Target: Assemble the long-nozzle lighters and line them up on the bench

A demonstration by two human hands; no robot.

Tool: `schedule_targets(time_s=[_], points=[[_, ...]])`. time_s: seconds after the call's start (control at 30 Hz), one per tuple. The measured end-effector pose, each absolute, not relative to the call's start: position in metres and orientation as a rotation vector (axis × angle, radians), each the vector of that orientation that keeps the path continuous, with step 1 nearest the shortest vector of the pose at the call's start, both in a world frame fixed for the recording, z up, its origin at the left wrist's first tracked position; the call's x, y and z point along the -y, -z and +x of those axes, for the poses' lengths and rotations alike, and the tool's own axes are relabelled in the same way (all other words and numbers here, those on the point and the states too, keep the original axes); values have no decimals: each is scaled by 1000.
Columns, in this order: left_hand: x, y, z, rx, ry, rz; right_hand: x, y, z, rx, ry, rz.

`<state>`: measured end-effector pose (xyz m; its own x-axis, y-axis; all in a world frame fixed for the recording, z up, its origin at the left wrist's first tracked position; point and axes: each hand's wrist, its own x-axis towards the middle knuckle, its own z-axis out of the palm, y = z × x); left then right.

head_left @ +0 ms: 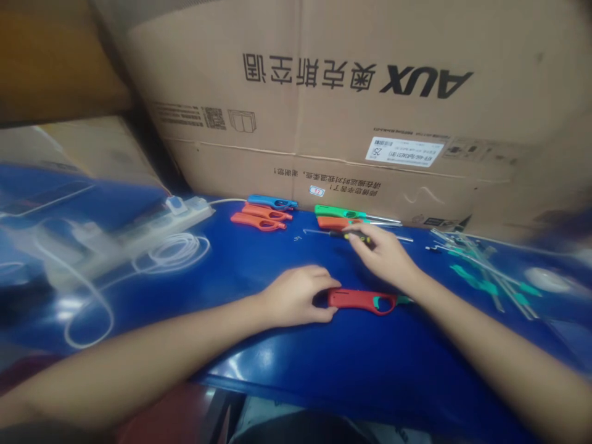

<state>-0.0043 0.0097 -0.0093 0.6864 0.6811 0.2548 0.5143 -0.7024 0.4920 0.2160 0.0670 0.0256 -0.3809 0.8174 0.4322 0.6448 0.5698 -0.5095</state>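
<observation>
My left hand (303, 296) pinches the butt end of a red gas lighter (354, 300) between thumb and fingers; the lighter lies on the blue table, its teal trigger to the right. My right hand (382, 251) is farther back, fingers closed on the black-and-yellow handle of a screwdriver (337, 234) whose thin shaft points left. Just behind that hand lie a green lighter (337, 212) and an orange lighter (330, 222) with metal tubes. Some tiny metal bits, perhaps screws (297, 238), sit left of the screwdriver tip.
A blue lighter body (271, 201) and two orange lighter bodies (256, 221) lie at the back. A big cardboard box (296, 135) walls off the far side. Left are a power strip (139, 237) and coiled white cable (178, 250); right, metal tubes and green parts (485, 277).
</observation>
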Motion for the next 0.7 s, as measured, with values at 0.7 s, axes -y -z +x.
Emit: schedule_targets(time_s=[0.7], points=[[1, 15, 7, -920, -929, 2075, -24, -30, 250, 899, -1258, -965]])
